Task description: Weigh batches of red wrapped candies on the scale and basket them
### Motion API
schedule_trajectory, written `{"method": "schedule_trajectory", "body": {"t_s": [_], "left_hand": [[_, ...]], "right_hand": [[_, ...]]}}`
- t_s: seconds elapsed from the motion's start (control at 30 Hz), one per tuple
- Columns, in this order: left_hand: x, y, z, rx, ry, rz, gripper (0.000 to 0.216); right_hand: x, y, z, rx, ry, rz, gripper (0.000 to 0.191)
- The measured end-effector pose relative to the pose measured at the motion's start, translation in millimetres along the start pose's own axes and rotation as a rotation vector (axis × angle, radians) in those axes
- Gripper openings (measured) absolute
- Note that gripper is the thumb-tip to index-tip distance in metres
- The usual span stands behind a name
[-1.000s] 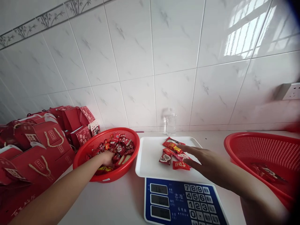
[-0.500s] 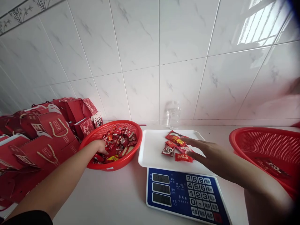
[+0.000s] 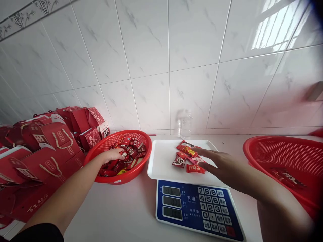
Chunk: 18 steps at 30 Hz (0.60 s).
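On the left, my left hand (image 3: 113, 155) is inside a red plastic basket (image 3: 88, 161). Its fingers are pinched on a small wrapped candy (image 3: 124, 154), partly hidden by the fingertips, just above a heap of red-wrapped candies (image 3: 132, 151). My right hand (image 3: 222, 163) stretches over the white tray (image 3: 161, 161) of a digital scale (image 3: 188, 215). Its fingers are extended and apart, beside several wrapped candies (image 3: 179, 160) lying on the tray. Whether the fingertips touch those candies is hard to see.
Red gift bags (image 3: 45, 148) with rope handles crowd the left side. A second red basket (image 3: 252, 151) with some wrapped packets (image 3: 287, 178) stands at the right. A clear glass or jar (image 3: 186, 124) is behind the tray, against the tiled wall (image 3: 148, 101).
My left hand has risen from low among the candies and moved right, with a candy now at its fingertips. The right hand stays over the tray. The view has shifted slightly.
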State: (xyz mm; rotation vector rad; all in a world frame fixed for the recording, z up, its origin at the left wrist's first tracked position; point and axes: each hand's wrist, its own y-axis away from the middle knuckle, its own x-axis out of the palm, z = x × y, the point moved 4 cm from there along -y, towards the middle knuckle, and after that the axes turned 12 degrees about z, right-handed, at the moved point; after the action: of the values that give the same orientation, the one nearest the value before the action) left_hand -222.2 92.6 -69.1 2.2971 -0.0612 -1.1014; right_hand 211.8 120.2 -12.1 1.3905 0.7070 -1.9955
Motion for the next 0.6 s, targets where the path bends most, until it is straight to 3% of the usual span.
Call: {"method": "schedule_trajectory", "body": {"t_s": [0.2,0.33,0.6], "left_hand": [[-3,12,-20,0.194,0.316,0.042,0.072],[-13,15,-23,0.248,0.404,0.013,0.071],[-7,5,5,-0.005,0.266,0.031,0.059]], "right_hand": [[0,3,0,0.028,0.017,0.013,0.05],[2,1,-3,0.029,0.011,0.029,0.05],[3,-2,-2,0.025,0.045,0.003,0.049]]}}
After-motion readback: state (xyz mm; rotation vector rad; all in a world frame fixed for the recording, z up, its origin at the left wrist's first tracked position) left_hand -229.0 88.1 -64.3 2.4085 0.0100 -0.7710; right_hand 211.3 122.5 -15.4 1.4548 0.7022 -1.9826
